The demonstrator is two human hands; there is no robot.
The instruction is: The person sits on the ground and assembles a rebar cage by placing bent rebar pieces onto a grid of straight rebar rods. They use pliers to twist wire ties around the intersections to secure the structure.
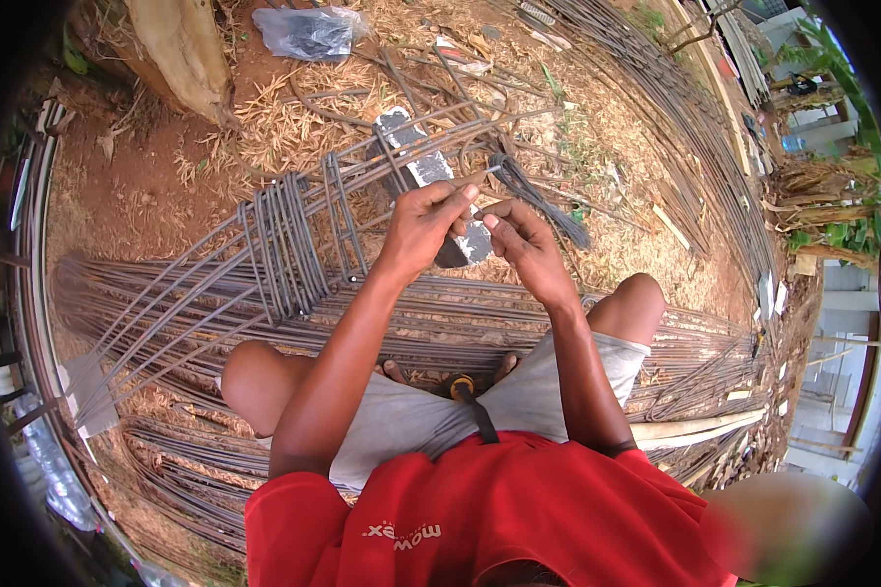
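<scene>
My left hand (423,233) is raised in front of me, thumb and forefinger pinched on a thin rod with a pale tip (495,168). Close to its right, my right hand (531,252) has thumb and forefinger pressed together; anything between them is too small to make out. Below the hands, a black-and-white block (475,245) lies under long steel bars. Just beyond my right hand is a bundle of dark tie wire (548,205). Left of my left hand, several square rebar stirrups (289,240) stand bunched around the long bars.
Many loose rebars (431,318) lie across the ground under my legs, and more rebars (656,88) run along the far right. A clear plastic bag (308,34) lies at the back, near a tree stump (181,49). A pale plank (700,428) is at right.
</scene>
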